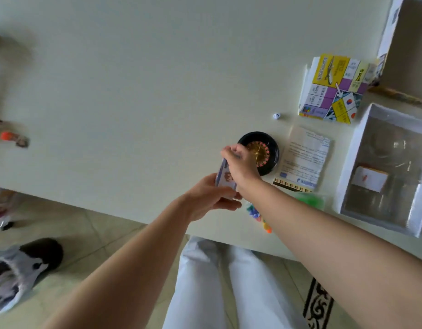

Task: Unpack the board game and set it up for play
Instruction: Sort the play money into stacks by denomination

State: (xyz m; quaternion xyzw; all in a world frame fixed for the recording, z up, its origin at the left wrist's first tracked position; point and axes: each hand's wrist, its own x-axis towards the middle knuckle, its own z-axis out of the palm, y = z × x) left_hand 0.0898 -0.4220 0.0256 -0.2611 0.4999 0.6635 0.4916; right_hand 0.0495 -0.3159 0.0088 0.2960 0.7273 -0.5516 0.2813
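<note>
While the left hand (212, 198) cups a small stack of pale printed cards (223, 178) from below, fingers curled round its near end, the right hand (241, 162) pinches the stack's far top edge with bent fingers. The stack is held tilted above the near edge of the cream-coloured table (157, 91), apart from its surface.

Just beyond the right hand sits a black round roulette wheel with a gold centre (268, 150), partly hidden by the knuckles. A small white die (276, 115) lies farther off, to its right. Near the die, farther right, the folded game board in yellow, purple and white (333, 89) lies flat. A white printed instruction sheet (305, 157) rests just right of the wheel.

Under the right forearm, a cluster of small bright plastic pieces (257, 214) lies at the table's near edge, beside something green and translucent (309, 199) too blurred to identify. At the right, a white box tray with a clear plastic insert (352, 162) holds a small white-topped card pile (370, 179). Beyond it stands an upturned white-walled box lid (388, 32). Blurred coloured objects sit at the table's left edge.
</note>
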